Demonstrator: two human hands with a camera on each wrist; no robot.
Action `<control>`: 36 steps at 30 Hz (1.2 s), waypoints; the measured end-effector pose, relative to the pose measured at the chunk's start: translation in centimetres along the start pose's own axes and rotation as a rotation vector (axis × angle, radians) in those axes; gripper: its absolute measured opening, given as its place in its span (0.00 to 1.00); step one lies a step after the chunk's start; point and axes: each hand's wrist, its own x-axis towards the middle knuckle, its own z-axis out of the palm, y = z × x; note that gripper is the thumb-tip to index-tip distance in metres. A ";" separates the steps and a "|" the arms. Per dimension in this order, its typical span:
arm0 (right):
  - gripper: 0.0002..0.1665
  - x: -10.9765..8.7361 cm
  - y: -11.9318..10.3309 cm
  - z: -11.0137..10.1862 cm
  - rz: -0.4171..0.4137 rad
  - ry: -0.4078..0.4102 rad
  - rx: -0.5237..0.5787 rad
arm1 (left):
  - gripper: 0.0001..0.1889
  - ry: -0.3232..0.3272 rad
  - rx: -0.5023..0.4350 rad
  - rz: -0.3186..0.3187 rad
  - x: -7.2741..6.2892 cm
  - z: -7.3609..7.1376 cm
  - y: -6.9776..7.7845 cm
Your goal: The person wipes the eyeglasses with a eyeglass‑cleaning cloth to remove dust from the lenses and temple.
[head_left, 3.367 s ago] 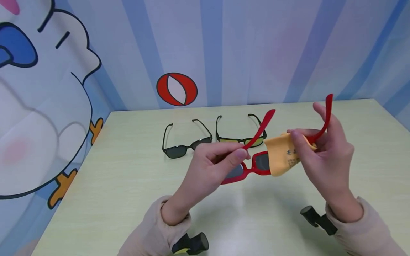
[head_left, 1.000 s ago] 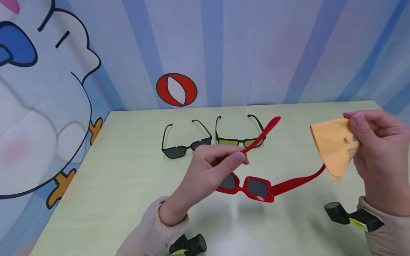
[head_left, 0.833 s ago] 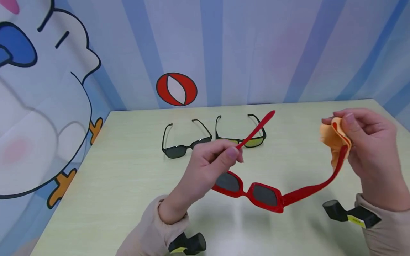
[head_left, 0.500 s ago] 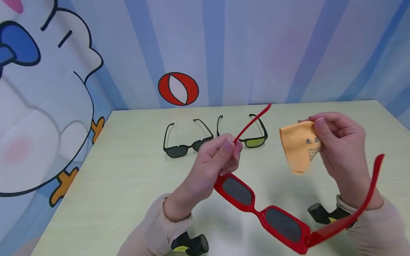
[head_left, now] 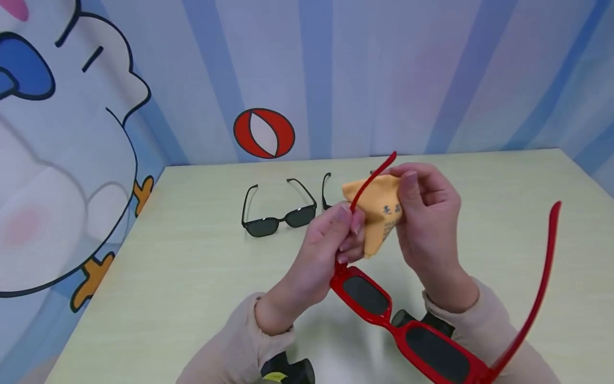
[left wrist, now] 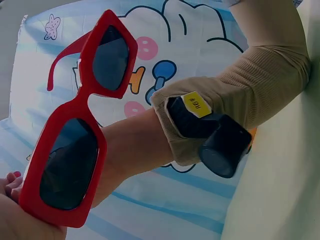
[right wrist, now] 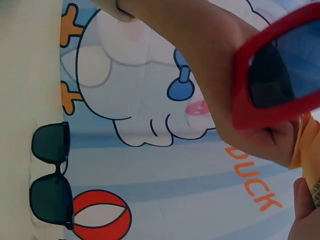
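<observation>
Red-framed sunglasses [head_left: 384,320] with dark lenses hang tilted above the table, both temples unfolded. My left hand [head_left: 318,256] grips them by the left temple near its hinge. In my right hand [head_left: 429,229] an orange cleaning cloth [head_left: 376,208] with dark printing is pinched between thumb and fingers. The cloth lies beside the left temple and touches or nearly touches the left fingers. In the left wrist view the red sunglasses [left wrist: 75,130] fill the left side, partly covering an arm. The right wrist view shows one red rim and the orange cloth [right wrist: 309,155] at its edge.
Black sunglasses [head_left: 280,220] stand with temples open on the pale table [head_left: 201,288]. Just right of them, a second black-framed pair [head_left: 326,192] is mostly hidden behind my hands and the cloth. A blue striped backdrop [head_left: 384,80] rises behind the table.
The right hand has carried the cloth leftward, off the right temple and over to the left temple. The red sunglasses have tilted, their right end now lower and nearer. My left hand keeps hold.
</observation>
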 end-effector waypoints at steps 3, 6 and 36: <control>0.16 -0.6 0.5 0.3 0.059 -0.126 -0.021 | 0.21 0.072 -0.011 -0.029 0.1 0.0 0.1; 0.19 -0.8 0.6 0.1 0.136 -0.291 -0.030 | 0.21 0.152 -0.024 -0.037 0.1 -0.2 0.3; 0.29 -0.1 1.4 -1.6 0.513 -0.480 -0.412 | 0.12 0.384 -0.200 -0.119 0.9 -0.4 0.4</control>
